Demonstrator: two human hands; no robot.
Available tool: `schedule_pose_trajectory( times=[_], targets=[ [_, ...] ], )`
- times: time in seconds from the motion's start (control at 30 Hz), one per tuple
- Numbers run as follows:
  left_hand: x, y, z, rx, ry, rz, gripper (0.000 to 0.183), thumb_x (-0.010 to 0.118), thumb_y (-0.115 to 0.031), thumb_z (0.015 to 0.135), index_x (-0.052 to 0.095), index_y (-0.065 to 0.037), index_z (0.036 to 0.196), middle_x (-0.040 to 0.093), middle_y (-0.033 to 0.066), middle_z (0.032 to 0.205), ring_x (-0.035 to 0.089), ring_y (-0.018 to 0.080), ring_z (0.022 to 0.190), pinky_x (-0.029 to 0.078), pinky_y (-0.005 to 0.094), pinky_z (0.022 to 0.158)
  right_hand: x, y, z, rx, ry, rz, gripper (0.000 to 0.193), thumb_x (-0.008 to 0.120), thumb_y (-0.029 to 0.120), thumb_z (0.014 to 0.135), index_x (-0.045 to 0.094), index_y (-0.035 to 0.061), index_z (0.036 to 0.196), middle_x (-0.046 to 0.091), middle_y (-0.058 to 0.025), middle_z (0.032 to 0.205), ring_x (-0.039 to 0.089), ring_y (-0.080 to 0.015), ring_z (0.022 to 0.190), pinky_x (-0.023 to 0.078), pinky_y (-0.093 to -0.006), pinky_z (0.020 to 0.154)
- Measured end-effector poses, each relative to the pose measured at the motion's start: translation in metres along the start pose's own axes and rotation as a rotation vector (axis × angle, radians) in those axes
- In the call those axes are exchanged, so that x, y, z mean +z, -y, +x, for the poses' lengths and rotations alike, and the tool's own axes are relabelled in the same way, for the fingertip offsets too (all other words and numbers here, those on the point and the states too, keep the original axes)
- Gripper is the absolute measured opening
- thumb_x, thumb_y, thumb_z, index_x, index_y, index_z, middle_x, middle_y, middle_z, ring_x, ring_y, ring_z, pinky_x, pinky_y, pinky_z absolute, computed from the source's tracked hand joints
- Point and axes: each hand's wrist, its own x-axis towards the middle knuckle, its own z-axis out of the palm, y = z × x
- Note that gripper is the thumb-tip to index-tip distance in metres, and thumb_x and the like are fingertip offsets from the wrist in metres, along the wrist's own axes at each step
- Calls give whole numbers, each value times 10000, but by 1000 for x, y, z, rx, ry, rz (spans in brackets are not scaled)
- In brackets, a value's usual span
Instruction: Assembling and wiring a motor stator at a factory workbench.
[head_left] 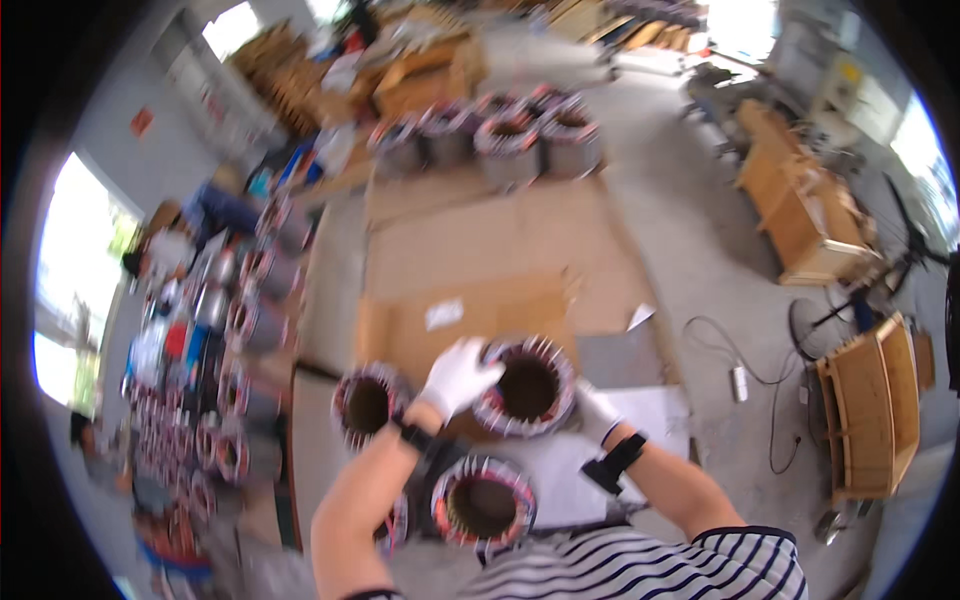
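A motor stator, a round core with a ring of pinkish-red and white-tied windings, stands between my two hands with its dark bore facing up. My left hand, in a white glove, grips its left rim. Against its right side lies my right hand, also gloved, its fingers partly hidden by the stator. Another stator stands just left of my left wrist. Closer to my body is a third stator; beside it, my left forearm partly covers one more stator. The picture is somewhat blurred.
Cardboard covers the table ahead, with several stators grouped at its far end. On the left, another table carries many stators, and people are beyond it. Wooden crates and a cable with a power strip lie on the right floor.
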Motion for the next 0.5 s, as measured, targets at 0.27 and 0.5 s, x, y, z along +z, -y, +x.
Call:
schedule_pose_trajectory(
  times=[0.27,0.5],
  targets=[
    [-10,2,43,43,173,193,377,685,-312,656,663,-6,875,656,231,861,637,379,845,506,433,762,55,52,-43,90,36,93,476,387,422,971,519,68,1262,613,-130,1193,635,-272,1029,551,-488,839],
    [-24,35,9,-107,117,301,341,657,-318,677,665,-22,847,664,216,892,639,372,876,501,428,800,63,26,11,162,150,106,420,391,384,988,521,103,1271,586,-106,1256,590,-263,1104,531,-463,876]
  ],
)
